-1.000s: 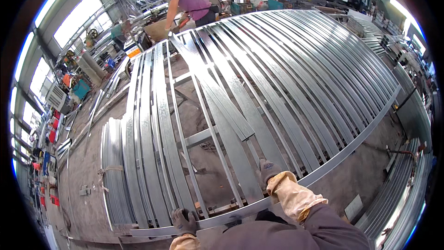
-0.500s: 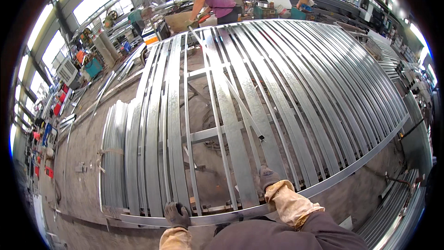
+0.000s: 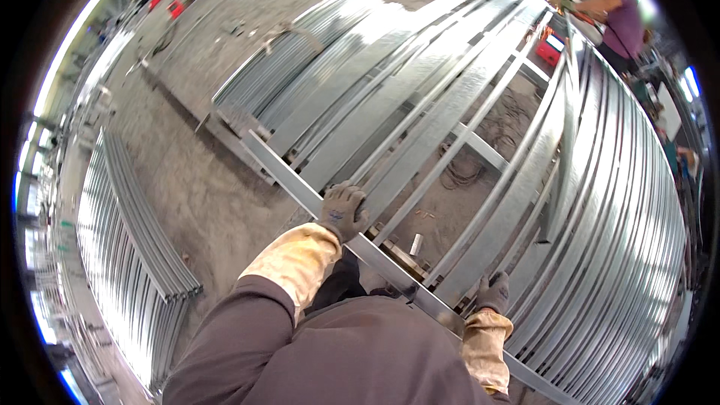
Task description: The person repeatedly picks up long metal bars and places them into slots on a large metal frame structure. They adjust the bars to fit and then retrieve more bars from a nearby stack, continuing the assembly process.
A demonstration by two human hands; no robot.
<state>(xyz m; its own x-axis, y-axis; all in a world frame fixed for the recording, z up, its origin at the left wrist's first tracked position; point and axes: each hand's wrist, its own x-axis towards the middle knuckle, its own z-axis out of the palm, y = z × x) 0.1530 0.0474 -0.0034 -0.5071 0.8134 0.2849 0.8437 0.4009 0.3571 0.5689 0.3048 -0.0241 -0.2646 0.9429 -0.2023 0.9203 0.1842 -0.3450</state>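
Note:
A large frame of bright metal slats lies before me, bounded by a near rail (image 3: 281, 172). My left hand (image 3: 343, 212), in a grey glove, is closed over the near end of a wide flat slat (image 3: 420, 151) at that rail. To the right, my gloved right hand (image 3: 493, 294) is curled around the near end of another slat (image 3: 480, 251); its fingertips are partly hidden. A loose metal bar (image 3: 566, 131) lies slantwise across the slats, its near end beyond my right hand. Tan cuffs cover both forearms.
A co-worker in a purple shirt (image 3: 624, 19) stands at the far right, hands near the loose bar's far end. A red box (image 3: 551, 45) sits beside the frame. Stacked metal profiles (image 3: 135, 247) lie at left, with a tied bundle (image 3: 274, 67) beyond. Cables (image 3: 461, 169) lie under the slats.
My view has swung left and down, so the frame appears turned and the co-worker shows farther right. My left hand now reaches farther over the near rail; both hands stay at the frame.

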